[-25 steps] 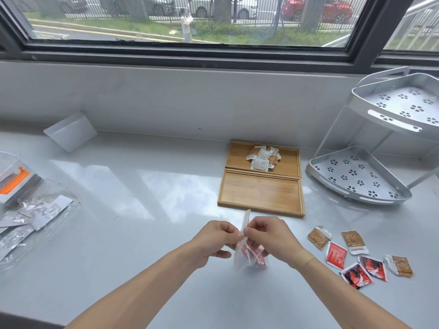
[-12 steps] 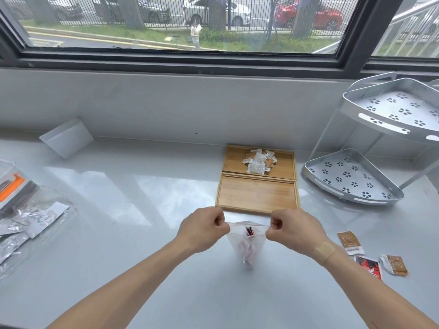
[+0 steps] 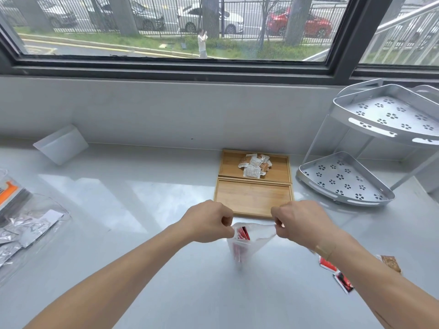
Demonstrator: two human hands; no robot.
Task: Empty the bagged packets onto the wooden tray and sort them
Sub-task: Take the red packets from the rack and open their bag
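Observation:
A small clear plastic bag [image 3: 255, 241] with red packets [image 3: 242, 233] inside hangs just in front of the wooden tray [image 3: 251, 198]. My left hand [image 3: 209, 220] pinches the bag's left rim and my right hand [image 3: 298, 220] pinches its right rim, holding the mouth spread wide. The tray has two compartments: the far one holds a pile of white and brown packets [image 3: 255, 165], the near one is bare wood. Loose red packets [image 3: 342, 279] and a brown packet [image 3: 390, 263] lie on the counter beside my right forearm, partly hidden by it.
A silver two-tier corner rack [image 3: 344, 181] stands right of the tray. At the far left lie clear bags of foil packets [image 3: 26, 229] and an orange-labelled stack [image 3: 9, 193]. A white folded card [image 3: 60, 143] leans near the wall.
My hands have moved apart and pulled the bag's mouth from shut to wide open. The view has drifted slightly up and forward.

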